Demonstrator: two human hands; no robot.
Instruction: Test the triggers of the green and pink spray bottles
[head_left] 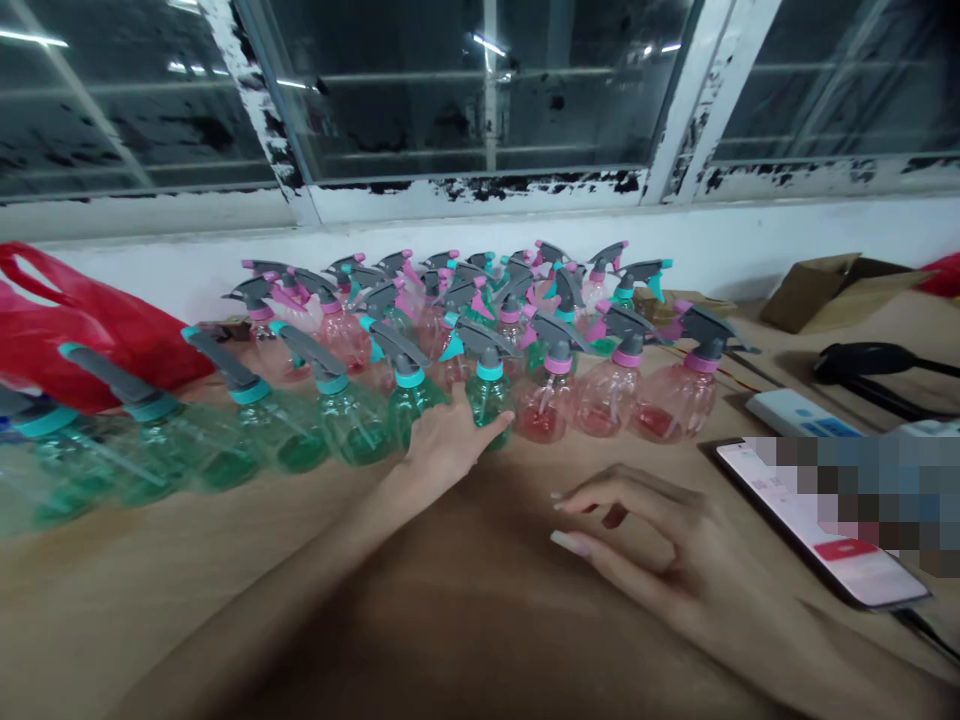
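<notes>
My left hand (448, 440) reaches to the front row of spray bottles, with thumb and index finger spread apart. Its thumb lies in front of a green spray bottle (491, 385) with a turquoise collar and grey trigger head; whether it touches is unclear. Just left of that stands another green spray bottle (411, 390), partly hidden by the hand. My right hand (660, 545) hovers over the table, its fingers bent and apart, holding nothing. Beyond it stand pink spray bottles (544, 405) with pink collars and some liquid inside.
More green spray bottles (225, 440) line the left front; several mixed ones stand behind. A red plastic bag (97, 330) lies at left. At right are a lit phone (810, 520) with a cable, a white power strip (799, 412), a black cable (862, 365) and an open cardboard box (817, 295).
</notes>
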